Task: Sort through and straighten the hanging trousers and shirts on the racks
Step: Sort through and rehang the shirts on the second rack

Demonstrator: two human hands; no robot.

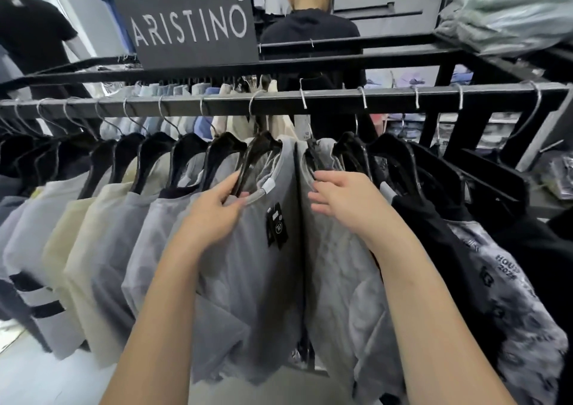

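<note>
A black rail (pixel 279 99) carries a row of shirts on black hangers. My left hand (pixel 217 209) grips the collar and hanger shoulder of a grey T-shirt (pixel 248 280) with a black tag (pixel 277 224). My right hand (pixel 338 200) rests on the neighbouring light grey shirt (pixel 341 296), fingers curled at its collar by the hanger (pixel 313 153). A narrow gap separates the two shirts. Cream and pale grey shirts (pixel 93 249) hang to the left, black and printed grey ones (pixel 483 265) to the right.
A black brand sign (pixel 186 23) stands on the rack's upper frame. Behind the rack a person in a dark hoodie (pixel 310 32) faces away. Folded garments in plastic (pixel 508 10) lie on the top right shelf. Another person in black (pixel 31 32) stands at the far left.
</note>
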